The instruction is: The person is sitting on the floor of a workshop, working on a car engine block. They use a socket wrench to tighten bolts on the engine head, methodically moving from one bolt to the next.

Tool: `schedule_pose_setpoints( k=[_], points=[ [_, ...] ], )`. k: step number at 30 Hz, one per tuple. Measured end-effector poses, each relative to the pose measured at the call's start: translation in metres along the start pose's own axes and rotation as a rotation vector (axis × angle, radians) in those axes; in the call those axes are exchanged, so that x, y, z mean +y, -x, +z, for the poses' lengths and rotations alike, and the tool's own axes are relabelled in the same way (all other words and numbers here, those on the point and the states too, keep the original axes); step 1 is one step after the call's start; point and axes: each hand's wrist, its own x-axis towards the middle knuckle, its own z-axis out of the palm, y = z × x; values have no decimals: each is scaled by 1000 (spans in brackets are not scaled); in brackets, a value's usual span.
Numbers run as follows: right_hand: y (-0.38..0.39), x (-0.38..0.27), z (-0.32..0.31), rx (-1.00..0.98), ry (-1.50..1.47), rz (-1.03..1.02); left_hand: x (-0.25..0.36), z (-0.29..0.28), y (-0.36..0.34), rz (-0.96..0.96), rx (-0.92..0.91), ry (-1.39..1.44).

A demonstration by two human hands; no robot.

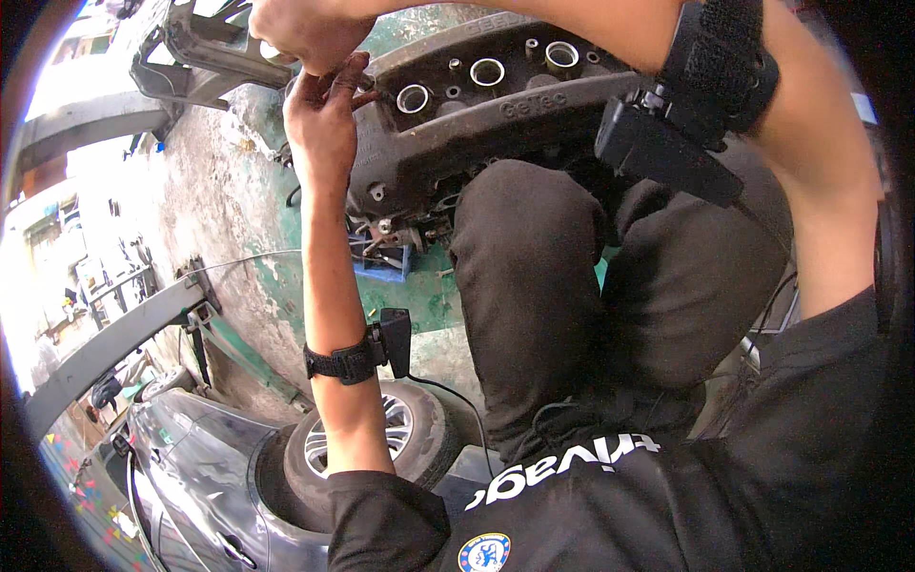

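Observation:
A dark, grimy engine cover (477, 114) with several round openings lies on the floor in front of my bent knees (534, 267). My left hand (322, 119) reaches up to the cover's left end, its dirty fingertips pinched together against the edge. Just above it, my right hand (303, 30) is curled over the same end, and whatever is under its fingers is hidden. Each wrist wears a black strap with a small black box: one on the left wrist (367, 351), one on the right forearm (667, 133).
A grey metal part (205, 52) lies beyond the hands at the top left. Small tools lie in a blue tray (381, 265) beside the cover. A grey car (191, 467) and its wheel (400, 439) are at the lower left, next to a long grey steel arm (105, 348).

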Motion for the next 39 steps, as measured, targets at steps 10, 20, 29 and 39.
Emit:
schedule_pose_setpoints(
  k=[10,20,29,39],
  points=[
    [-67,82,47,-138,123,-111,6,6,-10,39,-31,-240],
    [-89,100,84,44,284,-218,-9,-5,-7,56,-42,-41],
    [-87,62,81,-12,429,56,-7,-5,-5,92,-43,-50],
    [-80,55,95,196,505,144,-6,-11,-7,140,-62,-281]
  ],
)
